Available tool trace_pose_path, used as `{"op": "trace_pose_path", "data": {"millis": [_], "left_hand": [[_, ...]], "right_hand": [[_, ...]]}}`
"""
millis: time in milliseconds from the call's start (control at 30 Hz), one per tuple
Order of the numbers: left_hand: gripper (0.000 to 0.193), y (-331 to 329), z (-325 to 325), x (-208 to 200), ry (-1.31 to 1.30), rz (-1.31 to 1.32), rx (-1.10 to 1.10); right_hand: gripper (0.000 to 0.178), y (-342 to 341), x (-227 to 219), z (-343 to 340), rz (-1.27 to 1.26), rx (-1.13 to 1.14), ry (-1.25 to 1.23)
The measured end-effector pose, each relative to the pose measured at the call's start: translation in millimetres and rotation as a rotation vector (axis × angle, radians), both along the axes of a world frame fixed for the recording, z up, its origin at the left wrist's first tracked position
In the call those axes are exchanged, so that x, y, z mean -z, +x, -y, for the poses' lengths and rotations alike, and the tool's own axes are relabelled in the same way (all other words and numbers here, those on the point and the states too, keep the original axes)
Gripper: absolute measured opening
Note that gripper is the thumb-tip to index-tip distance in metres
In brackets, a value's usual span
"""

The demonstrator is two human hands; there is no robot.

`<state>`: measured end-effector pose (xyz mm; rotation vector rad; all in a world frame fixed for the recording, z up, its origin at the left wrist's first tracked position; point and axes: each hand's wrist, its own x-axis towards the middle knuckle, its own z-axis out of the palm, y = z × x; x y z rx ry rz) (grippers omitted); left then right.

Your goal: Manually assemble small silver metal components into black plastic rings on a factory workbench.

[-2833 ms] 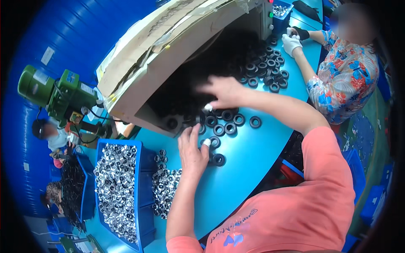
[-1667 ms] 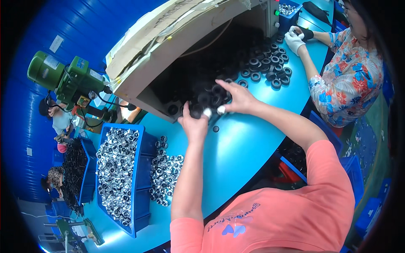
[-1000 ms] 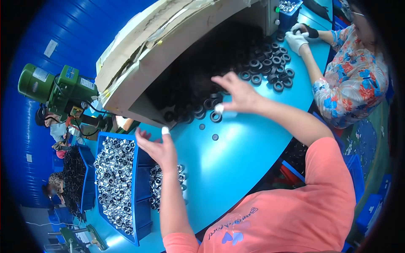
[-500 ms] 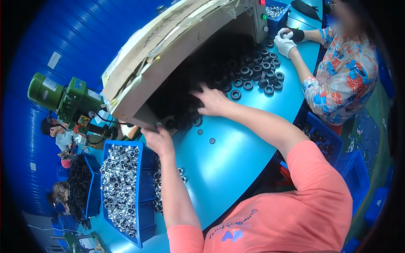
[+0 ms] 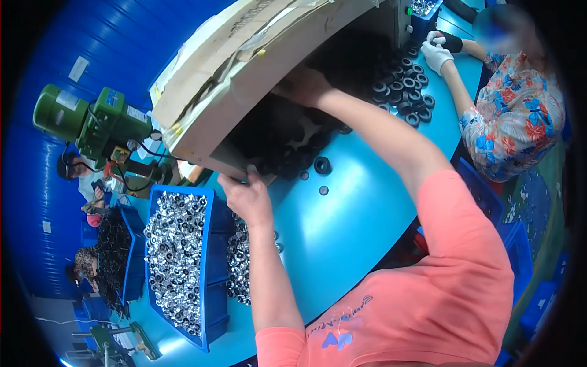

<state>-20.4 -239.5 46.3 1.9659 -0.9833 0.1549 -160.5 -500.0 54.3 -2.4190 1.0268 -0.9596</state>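
**Cardboard box tipped over a heap of black rings**

Cardboard dominates the head view: a large, worn cardboard box [image 5: 244, 67] lies tilted on its side at the far edge of the blue table [image 5: 367, 226], its open mouth facing the person. A dark heap of black rings [image 5: 287, 137] fills that mouth and spills onto the table.

The left hand [image 5: 247, 196] grips the lower lip of the box at its near-left corner, fingers curled over the cardboard edge. The right hand [image 5: 302, 85] reaches deep into the opening, under the upper flap, resting on the heap; whether it is clenched on any rings cannot be told, since the fingers are lost in shadow.

A few stray rings [image 5: 322, 165] lie on the table just in front of the box. More rings [image 5: 406, 92] are spread toward the far-right corner, where a co-worker's gloved hand [image 5: 437, 55] works near them.

At the left edge a blue bin [image 5: 211, 257] holds shiny metal parts [image 5: 174, 257], with more of them loose on the table beside it. A green drill press [image 5: 92, 122] stands beyond.

To do this well, I judge the left hand should hold the lip steady so the box does not slide, while the right sweeps the rings out in small, shallow pulls, keeping them from rolling toward the bin of metal parts.
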Motion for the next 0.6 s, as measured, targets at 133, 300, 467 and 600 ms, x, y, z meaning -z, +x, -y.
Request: {"op": "trace_pose_path", "data": {"millis": [133,300,467,600], "left_hand": [[0.056,-20.9,-17.8,6.4,0.028,-0.054,0.07],[0.073,-59.6,-32.1,36.3,0.316,0.156,0.337],[0.08,-65.9,6.4,39.4,0.402,0.126,0.365],[0.072,-70.7,22.7,48.2,0.242,-0.043,0.415]], "right_hand": [[0.058,-88.0,-12.2,-79.2,-0.231,-0.085,-0.051],[0.073,-116.9,20.4,-127.5,-0.398,-0.236,0.032],[0.07,-75.7,40.2,-132.1,-0.335,-0.246,0.029],[0.051,-69.3,44.5,-141.2,-0.183,-0.272,0.158]]}}
